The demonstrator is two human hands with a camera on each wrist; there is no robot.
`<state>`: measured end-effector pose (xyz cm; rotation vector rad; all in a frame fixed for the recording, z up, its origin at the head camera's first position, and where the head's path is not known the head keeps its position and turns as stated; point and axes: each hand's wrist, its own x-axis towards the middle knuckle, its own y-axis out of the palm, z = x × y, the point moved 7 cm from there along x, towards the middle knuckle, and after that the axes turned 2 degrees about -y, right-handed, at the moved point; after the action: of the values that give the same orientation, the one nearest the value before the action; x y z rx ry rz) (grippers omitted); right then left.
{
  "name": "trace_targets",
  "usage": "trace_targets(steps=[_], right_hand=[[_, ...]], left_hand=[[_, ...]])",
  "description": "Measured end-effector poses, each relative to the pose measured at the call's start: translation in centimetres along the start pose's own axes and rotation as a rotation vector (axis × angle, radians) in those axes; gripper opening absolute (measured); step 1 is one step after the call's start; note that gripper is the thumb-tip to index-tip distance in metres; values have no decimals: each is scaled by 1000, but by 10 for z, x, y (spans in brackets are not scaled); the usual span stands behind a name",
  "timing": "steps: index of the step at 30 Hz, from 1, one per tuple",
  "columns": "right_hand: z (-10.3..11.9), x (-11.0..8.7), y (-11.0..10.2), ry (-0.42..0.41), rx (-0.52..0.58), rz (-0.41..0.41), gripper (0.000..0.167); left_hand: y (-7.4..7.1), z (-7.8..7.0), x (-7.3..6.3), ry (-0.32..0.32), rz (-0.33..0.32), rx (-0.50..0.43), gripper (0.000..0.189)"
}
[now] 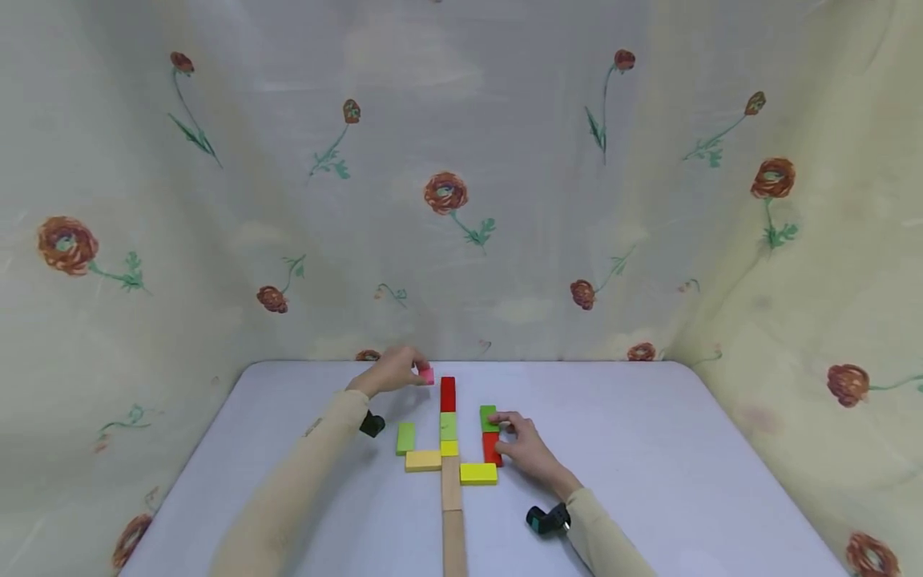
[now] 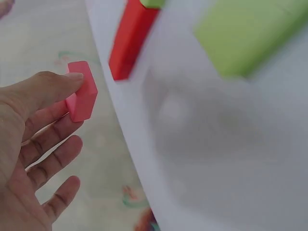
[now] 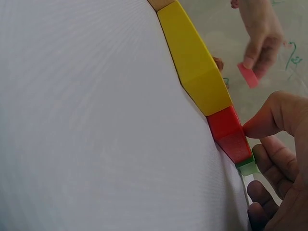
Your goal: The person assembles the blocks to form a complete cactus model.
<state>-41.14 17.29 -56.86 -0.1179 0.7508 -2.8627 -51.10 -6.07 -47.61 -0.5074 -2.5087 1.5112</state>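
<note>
My left hand (image 1: 392,372) pinches a small pink block (image 2: 85,98) between thumb and fingers, up near the table's far edge. This block is just left of the red block (image 1: 448,394) that tops the central column. My right hand (image 1: 532,450) is at the right-hand branch of the layout. There its thumb touches a red block (image 3: 227,130), while the index fingertip is at the green block (image 1: 488,417) beyond it. That red block adjoins a yellow block (image 3: 199,70) lying crosswise. In the right wrist view the green block is partly hidden behind the red one.
Down the column run a light green block (image 1: 448,426), a small yellow block (image 1: 449,448) and two plain wooden blocks (image 1: 451,484). On the left side lie a tan block (image 1: 423,461) and another light green block (image 1: 406,438). Flowered cloth (image 1: 505,240) hangs around the white table (image 1: 613,417).
</note>
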Motion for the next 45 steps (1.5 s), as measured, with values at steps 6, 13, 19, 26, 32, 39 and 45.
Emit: trace_targets(steps=[6, 13, 19, 26, 32, 39, 45], right_hand=[[-2, -2, -1, 10, 4, 1, 43], [-3, -3, -1, 26, 7, -11, 43], [-2, -4, 0, 30, 7, -8, 43], [0, -2, 1, 33, 3, -7, 43], [1, 1, 1, 28, 5, -4, 42], [1, 2, 1, 18, 10, -6, 42], [0, 2, 0, 10, 13, -7, 42]], left_hand=[[5, 29, -14, -45, 51, -26, 24], [23, 46, -22, -76, 127, -57, 28], [31, 52, -27, -93, 145, -104, 27], [34, 58, -27, -72, 123, -124, 15], [34, 58, -27, -32, 133, -142, 14], [35, 55, -31, -20, 168, -165, 14], [36, 54, -33, -18, 175, -172, 16]])
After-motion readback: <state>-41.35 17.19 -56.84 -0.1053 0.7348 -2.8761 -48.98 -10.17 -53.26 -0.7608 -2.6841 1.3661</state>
